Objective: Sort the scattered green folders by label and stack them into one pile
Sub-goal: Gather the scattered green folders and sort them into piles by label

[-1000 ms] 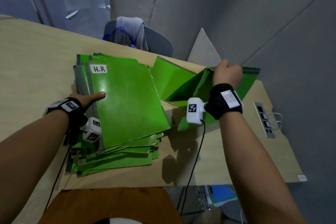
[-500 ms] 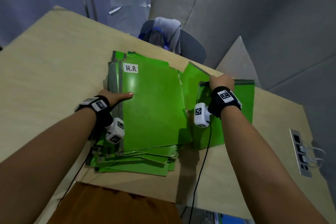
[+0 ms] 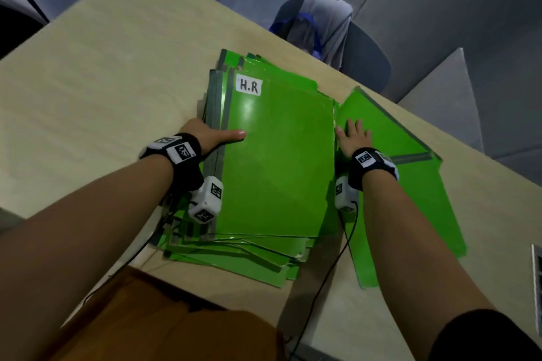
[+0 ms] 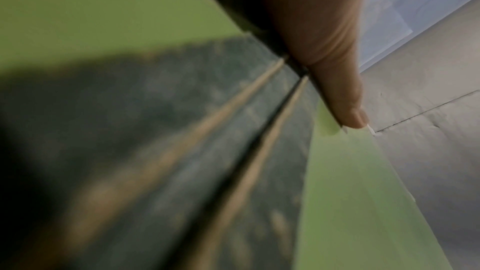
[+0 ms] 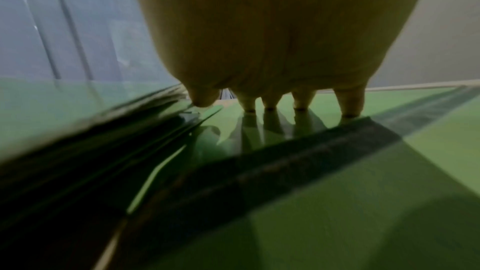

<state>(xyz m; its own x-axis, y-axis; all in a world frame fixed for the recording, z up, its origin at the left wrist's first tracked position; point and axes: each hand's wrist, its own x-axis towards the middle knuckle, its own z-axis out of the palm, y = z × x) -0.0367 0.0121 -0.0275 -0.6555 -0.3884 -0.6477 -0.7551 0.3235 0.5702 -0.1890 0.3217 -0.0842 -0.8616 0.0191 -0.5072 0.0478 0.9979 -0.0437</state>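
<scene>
A pile of green folders (image 3: pixel 278 161) lies mid-table, and its top one bears a white label "H.R" (image 3: pixel 249 87). My left hand (image 3: pixel 205 138) holds the pile's left spine edge. Its thumb (image 4: pixel 337 89) lies on the top folder, and the other fingers are hidden beside or under the pile. Right of the pile, my right hand (image 3: pixel 352 138) lies flat with spread fingers (image 5: pixel 349 104) on a separate green folder (image 3: pixel 381 126). That folder overlaps another green folder (image 3: pixel 425 214) nearer to me. No label shows on either.
The wooden table (image 3: pixel 102 82) stretches bare to the left. A chair draped with grey cloth (image 3: pixel 322 23) stands behind the far edge, beside a grey board (image 3: pixel 440 97). A socket strip (image 3: pixel 536 281) is set in the table at the right. Wrist cables trail off the near edge.
My right hand held a folder raised and open, lowered it beside the pile, let go and now lies flat on it. My left hand kept its hold on the pile.
</scene>
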